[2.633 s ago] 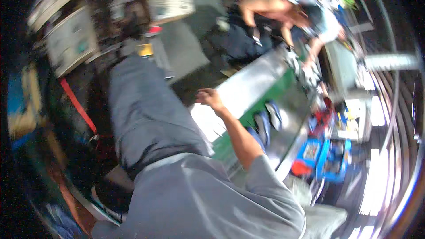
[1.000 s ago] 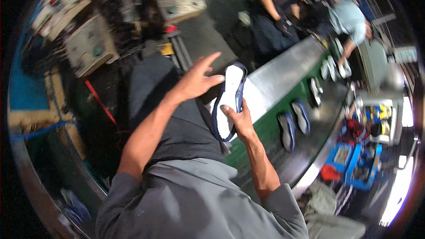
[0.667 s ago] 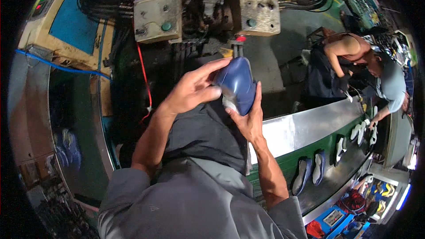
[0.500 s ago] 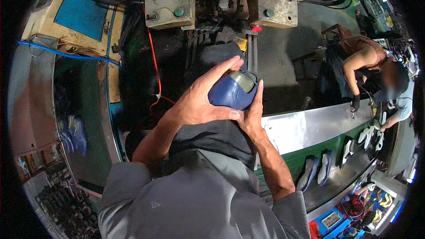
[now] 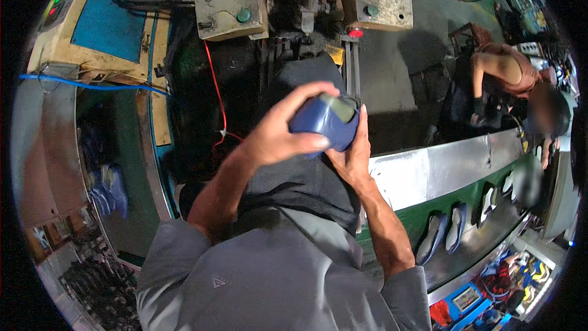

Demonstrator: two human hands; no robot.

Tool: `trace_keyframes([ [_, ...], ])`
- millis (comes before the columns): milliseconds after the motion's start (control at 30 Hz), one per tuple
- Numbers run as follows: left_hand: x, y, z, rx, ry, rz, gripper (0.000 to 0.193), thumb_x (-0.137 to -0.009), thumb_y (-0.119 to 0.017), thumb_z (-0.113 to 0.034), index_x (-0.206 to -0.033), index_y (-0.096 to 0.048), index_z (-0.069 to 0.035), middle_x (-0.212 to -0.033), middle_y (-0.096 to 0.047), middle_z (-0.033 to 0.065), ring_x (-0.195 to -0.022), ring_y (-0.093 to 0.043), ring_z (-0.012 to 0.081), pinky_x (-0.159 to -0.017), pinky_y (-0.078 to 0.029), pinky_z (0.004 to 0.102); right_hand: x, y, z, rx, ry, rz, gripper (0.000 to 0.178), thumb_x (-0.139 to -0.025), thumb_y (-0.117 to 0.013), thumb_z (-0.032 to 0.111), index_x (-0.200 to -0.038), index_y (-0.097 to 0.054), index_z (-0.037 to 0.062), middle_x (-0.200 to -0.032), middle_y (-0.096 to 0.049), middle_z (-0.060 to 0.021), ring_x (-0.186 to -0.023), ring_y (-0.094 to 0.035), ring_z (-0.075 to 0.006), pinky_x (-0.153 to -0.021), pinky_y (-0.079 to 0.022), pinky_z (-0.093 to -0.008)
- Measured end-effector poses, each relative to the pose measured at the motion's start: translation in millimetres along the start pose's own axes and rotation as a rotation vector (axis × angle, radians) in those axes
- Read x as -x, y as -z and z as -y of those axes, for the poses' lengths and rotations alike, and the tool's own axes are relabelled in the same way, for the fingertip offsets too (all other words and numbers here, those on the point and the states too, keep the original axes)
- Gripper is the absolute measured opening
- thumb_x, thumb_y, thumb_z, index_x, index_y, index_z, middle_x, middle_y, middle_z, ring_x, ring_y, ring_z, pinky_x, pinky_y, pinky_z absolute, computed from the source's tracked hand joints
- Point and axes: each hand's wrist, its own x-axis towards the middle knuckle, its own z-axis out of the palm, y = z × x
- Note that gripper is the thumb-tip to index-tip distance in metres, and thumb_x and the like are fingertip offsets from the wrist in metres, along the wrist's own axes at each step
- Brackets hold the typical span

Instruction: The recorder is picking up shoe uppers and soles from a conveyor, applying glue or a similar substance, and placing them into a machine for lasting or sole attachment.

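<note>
A dark blue shoe is held up between my two hands, above my lap. Its glossy rounded end is turned toward me, and a grey-green patch shows at its top; the rest is foreshortened. My left hand wraps the left side, thumb along the near lower edge and fingers over the top. On the other side my right hand cups the shoe from the right and below, its fingers partly hidden behind it.
Ahead stands a machine with two control boxes. At right, a green conveyor with a metal edge carries several shoes and soles; a co-worker bends beyond it. Blue shoes lie at left. A red cable hangs nearby.
The shoe has turned slightly in my hands, and my left fingers have shifted over its top. My view has moved a little. The co-worker at right has changed posture.
</note>
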Motion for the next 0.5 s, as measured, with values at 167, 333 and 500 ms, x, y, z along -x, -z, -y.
trace_keyframes([
  [167, -11, 17, 42, 0.375, -0.102, -0.404, 0.085, -0.110, -0.057, -0.049, -0.172, -0.016, -0.008, -0.169, -0.033, 0.0127, -0.155, -0.033, 0.0262, -0.130, -0.022, 0.0420, -80, 21, 63, -0.628, -0.563, 0.566, 0.115, -0.083, -0.095, 0.029, -0.166, -0.022, -0.0064, -0.150, -0.055, -0.0239, -0.134, -0.059, -0.0275, -0.113, -0.050, -0.0398],
  [333, -15, 29, 76, 0.134, -0.015, -0.782, 0.065, -0.112, -0.057, -0.039, -0.165, -0.035, -0.009, -0.152, -0.053, 0.0122, -0.134, -0.053, 0.0224, -0.113, -0.044, 0.0385, -100, -7, 68, -0.536, -0.566, 0.634, 0.119, -0.083, -0.095, 0.031, -0.167, -0.019, -0.0071, -0.153, -0.051, -0.0247, -0.139, -0.054, -0.0296, -0.116, -0.046, -0.0401],
  [500, -5, 62, 123, 0.279, 0.350, -1.029, 0.057, -0.109, -0.062, -0.036, -0.156, -0.048, -0.007, -0.142, -0.061, 0.0127, -0.126, -0.059, 0.0234, -0.108, -0.050, 0.0394, -74, -10, 108, 0.451, 0.144, 0.784, 0.107, -0.074, -0.091, 0.027, -0.166, -0.037, 0.0372, -0.169, -0.022, -0.0341, -0.120, -0.054, -0.0541, -0.105, -0.054, -0.0546],
])
